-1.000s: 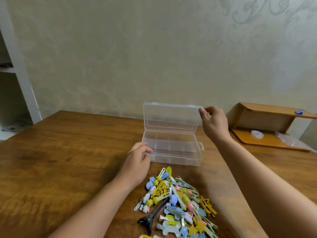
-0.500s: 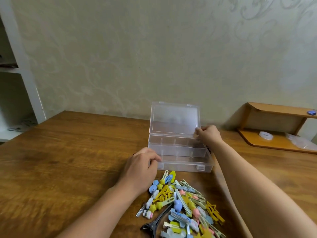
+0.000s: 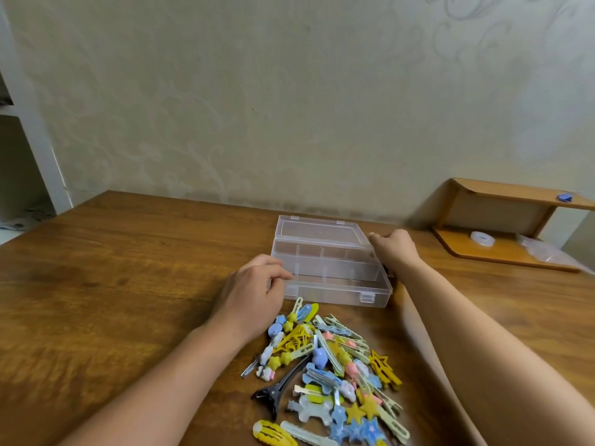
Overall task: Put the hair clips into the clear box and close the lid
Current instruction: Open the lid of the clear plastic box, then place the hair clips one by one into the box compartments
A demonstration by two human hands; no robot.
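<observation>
The clear box (image 3: 335, 292) stands open on the wooden table, its divided compartments holding nothing. Its lid (image 3: 318, 231) leans far back behind it. My left hand (image 3: 251, 291) grips the box's front left corner with curled fingers. My right hand (image 3: 394, 249) holds the right edge of the lid near the hinge. A pile of several coloured hair clips (image 3: 335, 362) lies just in front of the box, with a black clip (image 3: 280, 386) at its left edge.
A small wooden shelf (image 3: 502, 255) sits at the back right with a tape roll (image 3: 482, 238), a plastic bag (image 3: 544, 252) and a blue item (image 3: 565, 197) on top. The wall runs close behind the box. White shelving (image 3: 32, 140) stands at the far left.
The lid has swung from upright to leaning far back. My right hand came down from the lid's top corner to its right edge near the hinge. My left hand stayed on the box corner.
</observation>
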